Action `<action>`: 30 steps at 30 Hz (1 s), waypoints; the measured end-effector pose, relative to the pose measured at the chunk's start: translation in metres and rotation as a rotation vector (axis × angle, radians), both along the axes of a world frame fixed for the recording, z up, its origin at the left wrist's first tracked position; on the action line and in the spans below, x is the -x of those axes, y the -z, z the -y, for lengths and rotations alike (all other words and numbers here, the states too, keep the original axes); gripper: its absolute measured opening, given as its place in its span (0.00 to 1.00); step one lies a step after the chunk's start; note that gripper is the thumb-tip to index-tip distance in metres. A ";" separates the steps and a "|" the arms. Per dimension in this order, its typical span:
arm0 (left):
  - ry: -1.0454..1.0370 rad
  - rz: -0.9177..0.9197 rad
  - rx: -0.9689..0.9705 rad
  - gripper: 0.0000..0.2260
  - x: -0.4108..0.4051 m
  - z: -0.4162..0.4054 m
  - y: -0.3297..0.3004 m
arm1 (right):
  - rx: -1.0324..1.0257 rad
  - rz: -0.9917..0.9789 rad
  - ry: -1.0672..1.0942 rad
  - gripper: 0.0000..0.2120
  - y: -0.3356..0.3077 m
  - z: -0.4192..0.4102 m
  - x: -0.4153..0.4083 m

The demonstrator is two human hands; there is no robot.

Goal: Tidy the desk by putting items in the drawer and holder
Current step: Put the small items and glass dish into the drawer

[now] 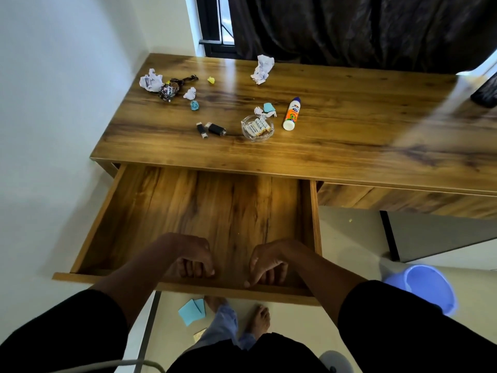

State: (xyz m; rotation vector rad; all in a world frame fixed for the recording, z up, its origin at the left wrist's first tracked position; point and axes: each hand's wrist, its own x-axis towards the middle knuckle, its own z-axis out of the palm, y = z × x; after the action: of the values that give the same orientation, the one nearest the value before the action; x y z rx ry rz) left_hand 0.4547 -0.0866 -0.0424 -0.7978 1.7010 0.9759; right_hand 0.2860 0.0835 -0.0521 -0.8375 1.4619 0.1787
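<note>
Table [322, 146] is the wood-grain top against the wall, clutter on its left half. Drawer [204, 211] under it is pulled far out and nothing shows inside. No holder visible that I can identify.

Left hand [189, 258] and right hand [269, 262] both sit at the drawer's front edge, fingers curled down over the front panel, gripping it. Neither holds an item.

On the table, big to small:
- glue bottle [291, 114] lying on its side, just right of the glass dish
- glass dish [257, 127] with batteries [258, 127] in it
- crumpled paper at back centre [262, 69], another at far left [150, 80]
- dark wrapper [172, 88] beside the left paper ball
- two black USB-type sticks [212, 129] left of the dish
- small paper scraps: white [190, 93], teal [194, 105], yellow [211, 80], and a teal/white bunch [266, 109] behind the dish

Floor: blue sticky notes [192, 311] near the bare feet, blue bucket [427, 286] to the right.

Judgement: sorting not started, everything is on top.

Risks:
- drawer is far out with both hands bearing on its front; extra pull or downward load could drop it off its runners onto the feet
- glue bottle is round and on its side, a nudge rolls it
- lifting the dish tilted spills the batteries
- paper trash could end up in the drawer instead of the bucket
</note>
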 end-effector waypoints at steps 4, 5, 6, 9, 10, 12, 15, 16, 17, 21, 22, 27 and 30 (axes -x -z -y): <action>-0.011 0.010 -0.019 0.10 -0.005 -0.005 0.002 | -0.052 0.019 0.000 0.26 0.005 -0.001 -0.007; -0.013 0.018 -0.027 0.10 -0.006 -0.006 0.003 | -0.058 0.024 -0.002 0.27 0.006 -0.001 -0.008; -0.014 0.026 -0.031 0.09 -0.007 -0.007 0.003 | -0.063 0.029 -0.003 0.27 0.008 -0.002 -0.009; 0.003 0.015 -0.018 0.08 -0.007 -0.010 0.006 | -0.056 0.035 0.009 0.27 0.011 -0.004 -0.008; 0.009 0.006 -0.017 0.09 -0.008 -0.010 0.007 | -0.054 0.037 0.016 0.26 0.011 -0.004 -0.006; 0.013 0.001 -0.024 0.09 -0.008 -0.009 0.008 | -0.051 0.045 0.026 0.25 0.010 -0.005 -0.004; 0.004 0.026 -0.056 0.10 -0.007 -0.007 0.008 | -0.046 0.056 0.036 0.24 0.009 -0.006 -0.003; -0.002 0.038 -0.071 0.09 -0.006 -0.007 0.007 | -0.045 0.059 0.038 0.24 0.010 -0.006 -0.003; -0.006 0.047 -0.080 0.10 -0.005 -0.007 0.006 | -0.045 0.059 0.037 0.24 0.011 -0.006 -0.002; 0.003 0.045 -0.062 0.10 -0.001 -0.006 0.004 | -0.041 0.051 0.031 0.20 0.012 -0.004 0.003; 0.016 0.014 -0.049 0.11 0.001 -0.003 0.003 | -0.027 0.051 0.041 0.17 0.010 -0.001 0.007; -0.023 -0.309 0.039 0.11 0.019 0.012 -0.008 | 0.114 0.007 0.095 0.16 -0.014 0.025 0.029; -0.075 -0.522 0.193 0.05 0.043 0.027 -0.021 | 0.289 -0.044 0.157 0.14 -0.039 0.048 0.050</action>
State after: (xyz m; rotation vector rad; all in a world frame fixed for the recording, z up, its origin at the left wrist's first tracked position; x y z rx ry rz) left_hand 0.4117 -0.1133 -0.0219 -0.7768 2.2536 1.1525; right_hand 0.2362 0.0360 -0.0128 -0.9501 1.6111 -0.1365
